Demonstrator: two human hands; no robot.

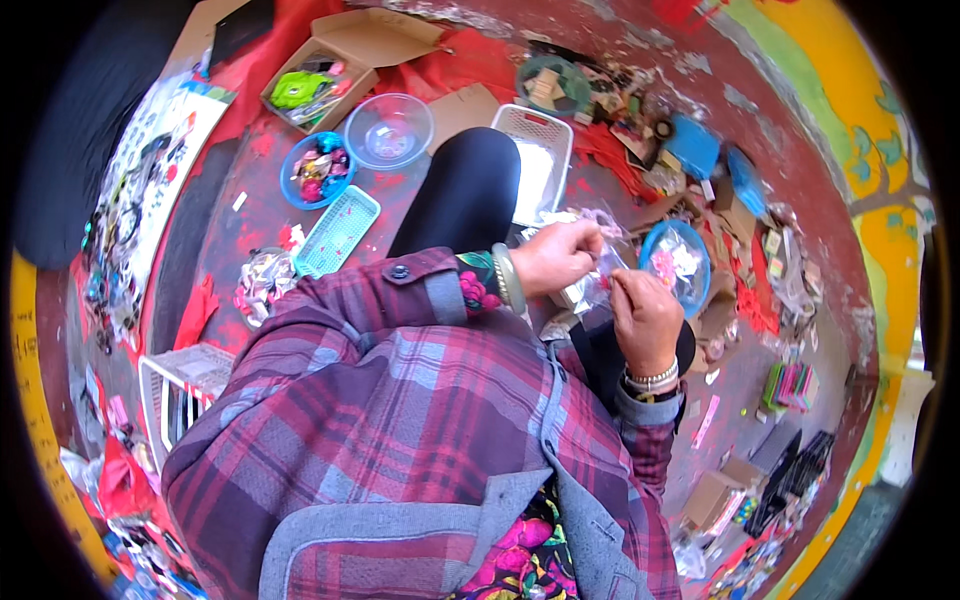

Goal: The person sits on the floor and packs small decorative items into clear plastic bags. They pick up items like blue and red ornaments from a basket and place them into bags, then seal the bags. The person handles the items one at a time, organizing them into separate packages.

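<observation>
My left hand point(560, 258), with a pale bangle at its wrist, is closed with its fingertips pinched together. Just to its right, my right hand point(645, 320) is also closed, thumb against the fingers, a beaded bracelet below it. Between the two hands shows a clear plastic bag point(606, 265) with pinkish bits around it; its edges are hard to make out. Both hands seem to grip this thin plastic. Right beside them stands a blue basin point(707, 270) with white and pink pieces inside. A white plastic basket point(567, 150) lies beyond my left hand.
Left of my knee are a turquoise basket point(340, 232), a blue bowl point(288, 180) of shiny pieces and a clear basin point(390, 130). An open cardboard box point(370, 75) stands behind. Heaped scraps and a blue container point(692, 145) lie at the right wall.
</observation>
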